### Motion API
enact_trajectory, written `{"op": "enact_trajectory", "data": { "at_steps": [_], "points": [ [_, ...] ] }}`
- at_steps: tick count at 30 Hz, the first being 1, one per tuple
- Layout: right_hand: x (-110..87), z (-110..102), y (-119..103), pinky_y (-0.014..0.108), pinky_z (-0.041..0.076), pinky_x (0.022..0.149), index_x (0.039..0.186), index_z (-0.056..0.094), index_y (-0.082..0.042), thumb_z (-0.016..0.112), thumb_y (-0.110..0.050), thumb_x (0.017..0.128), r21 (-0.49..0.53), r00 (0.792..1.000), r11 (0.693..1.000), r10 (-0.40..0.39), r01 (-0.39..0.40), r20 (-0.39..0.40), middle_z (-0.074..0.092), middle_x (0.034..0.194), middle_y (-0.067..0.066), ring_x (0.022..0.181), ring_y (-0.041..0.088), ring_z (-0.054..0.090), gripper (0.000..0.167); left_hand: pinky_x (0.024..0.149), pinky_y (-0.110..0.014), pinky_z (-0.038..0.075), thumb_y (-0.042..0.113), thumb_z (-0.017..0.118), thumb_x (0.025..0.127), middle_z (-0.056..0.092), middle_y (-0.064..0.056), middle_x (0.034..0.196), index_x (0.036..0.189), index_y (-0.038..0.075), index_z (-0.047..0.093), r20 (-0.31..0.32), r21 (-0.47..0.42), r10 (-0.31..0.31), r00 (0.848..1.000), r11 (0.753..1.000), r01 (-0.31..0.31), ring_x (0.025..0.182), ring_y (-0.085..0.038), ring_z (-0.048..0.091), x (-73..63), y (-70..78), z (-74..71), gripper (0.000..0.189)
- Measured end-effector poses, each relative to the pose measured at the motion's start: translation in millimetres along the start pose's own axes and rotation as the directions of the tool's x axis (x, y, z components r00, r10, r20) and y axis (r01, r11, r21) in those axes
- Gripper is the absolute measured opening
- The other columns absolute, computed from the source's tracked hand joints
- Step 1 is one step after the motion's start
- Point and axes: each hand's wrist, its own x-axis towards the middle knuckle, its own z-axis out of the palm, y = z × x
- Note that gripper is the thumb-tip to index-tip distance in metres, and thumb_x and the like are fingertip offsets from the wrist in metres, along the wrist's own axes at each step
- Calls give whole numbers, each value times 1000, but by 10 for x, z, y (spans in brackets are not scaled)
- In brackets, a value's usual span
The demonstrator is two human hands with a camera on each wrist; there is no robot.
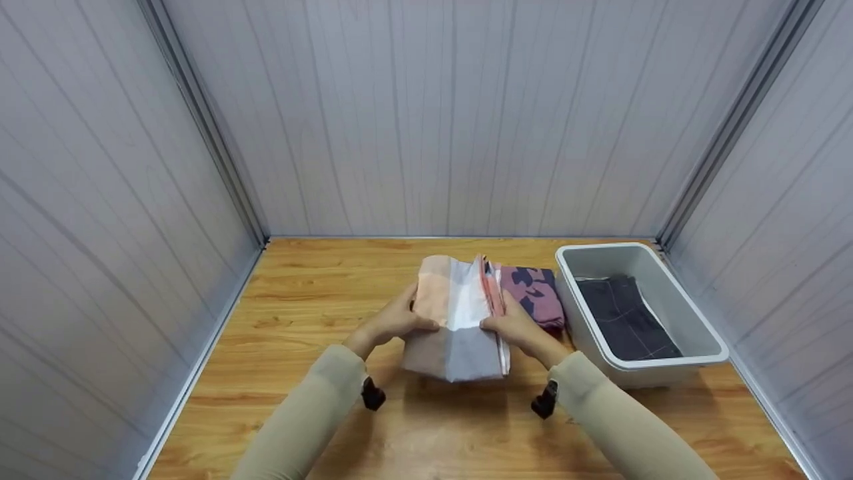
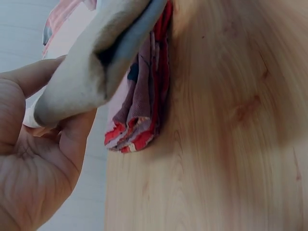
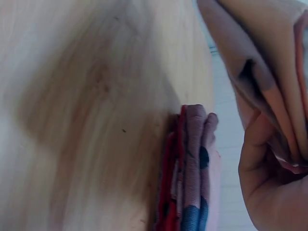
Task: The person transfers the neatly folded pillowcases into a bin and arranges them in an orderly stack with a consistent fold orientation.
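Peach, grey and white fabric forms a thick, folded rectangular cloth, its long axis pointing forward. It is raised above the wood-grained table, between left hand and right hand, whose fingers and thumbs clamp its sides. Beyond the right fingers lies a folded purple patterned cloth; farther right, a smooth rectangular tub contains dark cloth.

A grained wooden surface is carrying a folded purple cloth with dark patches, and a pale bin is standing on it, just right of that cloth.
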Motion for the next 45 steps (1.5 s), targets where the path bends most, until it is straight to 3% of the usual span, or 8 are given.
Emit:
{"op": "enact_trajectory", "data": {
  "at_steps": [8, 19, 23, 28, 31, 35, 41, 45],
  "points": [
    [7, -158, -122, 43, 47, 108, 157, 41, 2, 70, 0, 79, -42, 999, 999, -7, 5, -33, 53, 147, 24, 125, 32, 54, 83, 101, -43, 58, 9, 81, 91, 43, -25, 165, 175, 18, 16, 0, -41, 20, 1000, 999, -20, 128, -31, 60, 44, 118, 66, 107],
    [15, -354, -259, 44, 53, 106, 155, 48, -3, 76, -7, 78, -164, 995, 986, -1, -14, -95, 63, 144, 22, 120, 30, 61, 82, 97, -46, 61, 13, 78, 93, 53, -29, 154, 172, 12, 25, -14, -31, 67, 998, 997, -68, 123, -32, 64, 104, 274, 115, 95],
    [22, -424, -302, 48, 48, 112, 149, 56, -4, 79, -11, 76, -243, 991, 970, -10, -22, -131, 64, 144, 20, 124, 31, 58, 77, 88, -42, 63, 13, 77, 93, 58, -29, 148, 172, 12, 27, -7, -25, 83, 997, 996, -83, 117, -30, 67, 145, 322, 112, 93],
    [60, -511, -301, 42, 51, 107, 150, 52, 3, 75, -4, 80, -163, 996, 986, -41, 26, -85, 61, 142, 24, 121, 31, 59, 75, 66, -34, 61, 12, 75, 95, 60, -29, 142, 169, 8, 33, -11, -33, 75, 997, 997, -75, 104, -27, 68, 195, 377, 122, 85],
    [65, -563, -308, 36, 55, 97, 145, 54, 7, 74, -2, 80, -142, 996, 989, -60, 49, -71, 63, 134, 23, 111, 28, 63, 68, 64, -32, 60, 7, 73, 95, 63, -28, 139, 164, 3, 39, -21, -52, 82, 996, 995, -83, 101, -26, 69, 233, 415, 154, 77],
    [69, -616, -325, 29, 56, 84, 138, 57, 9, 74, 0, 80, -148, 994, 987, -72, 60, -79, 68, 123, 21, 99, 23, 66, 62, 75, -32, 61, 2, 73, 94, 65, -24, 134, 155, -1, 48, -63, -37, 92, 994, 995, -95, 104, -24, 66, 277, 473, 206, 66],
    [89, -707, -319, 23, 54, 83, 139, 56, 13, 73, 2, 80, -108, 992, 992, -82, 72, -95, 69, 125, 24, 99, 20, 64, 62, 71, -26, 51, 1, 76, 89, 59, -6, 100, 117, -1, 59, -139, 32, 158, 978, 987, -155, 90, -17, 56, 356, 552, 299, 33],
    [85, -772, -302, 22, 53, 83, 141, 54, 15, 72, 4, 80, -112, 989, 989, -105, 93, -105, 68, 127, 26, 102, 21, 64, 64, 67, -24, 48, -1, 76, 89, 57, -2, 93, 111, 2, 57, -151, 10, 173, 973, 985, -173, 84, -15, 55, 403, 561, 360, 29]
  ]
}}
